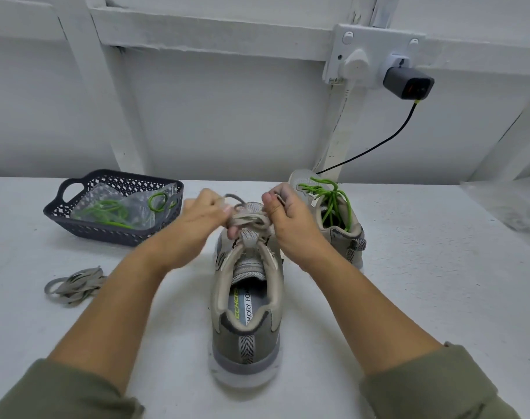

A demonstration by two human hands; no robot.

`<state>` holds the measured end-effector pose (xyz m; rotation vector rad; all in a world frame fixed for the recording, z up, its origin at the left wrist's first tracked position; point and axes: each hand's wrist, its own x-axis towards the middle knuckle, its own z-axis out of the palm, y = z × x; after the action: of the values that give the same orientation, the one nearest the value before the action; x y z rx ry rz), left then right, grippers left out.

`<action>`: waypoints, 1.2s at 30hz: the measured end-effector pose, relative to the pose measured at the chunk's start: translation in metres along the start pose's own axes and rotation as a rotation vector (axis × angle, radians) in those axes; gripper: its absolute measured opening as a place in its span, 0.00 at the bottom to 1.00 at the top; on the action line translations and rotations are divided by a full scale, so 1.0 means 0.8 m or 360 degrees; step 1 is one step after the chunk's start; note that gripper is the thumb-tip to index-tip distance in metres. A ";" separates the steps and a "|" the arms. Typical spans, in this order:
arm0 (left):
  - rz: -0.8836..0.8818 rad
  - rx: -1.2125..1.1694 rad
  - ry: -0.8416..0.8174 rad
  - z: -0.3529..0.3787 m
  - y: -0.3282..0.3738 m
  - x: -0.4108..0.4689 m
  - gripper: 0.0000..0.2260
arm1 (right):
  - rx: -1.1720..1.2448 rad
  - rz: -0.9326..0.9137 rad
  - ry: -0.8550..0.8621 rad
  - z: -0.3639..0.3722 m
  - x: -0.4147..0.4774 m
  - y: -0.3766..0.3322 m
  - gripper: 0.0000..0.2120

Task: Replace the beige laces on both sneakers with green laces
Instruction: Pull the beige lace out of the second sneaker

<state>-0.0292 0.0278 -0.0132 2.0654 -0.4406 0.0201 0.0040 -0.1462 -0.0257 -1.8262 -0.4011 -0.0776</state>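
Both your left hand and right hand pinch the beige lace knotted between them on the near sneaker. The far sneaker, beyond your right hand, carries green laces (half done); unlacing remains.

A white table meets a white panelled wall holding a socket and grey charger.

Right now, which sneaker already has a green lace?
The far sneaker, behind the right hand, wears a green lace; the near sneaker has a beige lace, gripped by that hand and the left hand.
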 end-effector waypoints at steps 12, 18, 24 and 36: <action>0.0153 0.0523 0.0184 -0.006 -0.007 0.002 0.10 | 0.0160 0.0083 0.0178 -0.022 -0.006 0.000 0.06; 0.0101 0.0615 0.0171 -0.010 -0.009 -0.001 0.08 | 0.0051 0.0134 0.0200 -0.014 0.002 0.000 0.07; 0.0114 0.0791 0.0267 -0.017 -0.011 -0.007 0.05 | -0.0040 0.0145 0.0266 -0.012 0.005 -0.006 0.04; 0.0044 0.0895 0.0372 -0.059 -0.022 -0.072 0.16 | -0.0930 -0.0147 -0.0916 0.032 0.015 -0.073 0.15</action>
<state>-0.0696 0.0929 -0.0148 2.5658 -0.3421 0.4421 -0.0070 -0.1059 0.0235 -2.3968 -0.9423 0.3054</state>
